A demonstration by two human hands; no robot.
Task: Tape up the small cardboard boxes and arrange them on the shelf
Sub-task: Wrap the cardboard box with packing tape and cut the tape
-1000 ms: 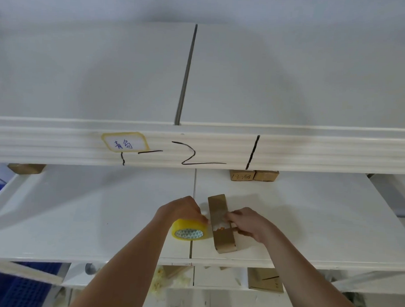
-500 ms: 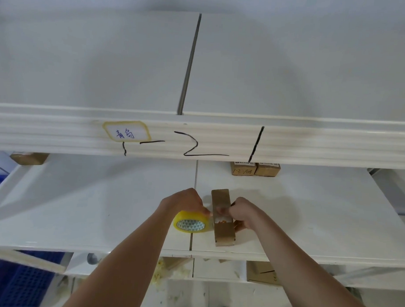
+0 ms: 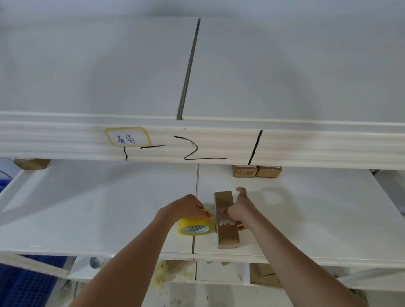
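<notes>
- Long cardboard box [image 3: 225, 219] lying on the white shelf [image 3: 309, 226], near its front edge.
- Left hand [image 3: 185, 209] gripping the yellow tape roll [image 3: 195, 227], just left of the box.
- Right hand [image 3: 238, 208] on the box's right side, fingers curled against it, thumb raised.
- 2 small boxes [image 3: 256, 171] at the far back.

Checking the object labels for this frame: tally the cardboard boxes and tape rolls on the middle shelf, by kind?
Cardboard boxes: 4 - one under the hands, two at the back right, one at the back left.
Yellow tape rolls: 1.
Total: 5
</notes>
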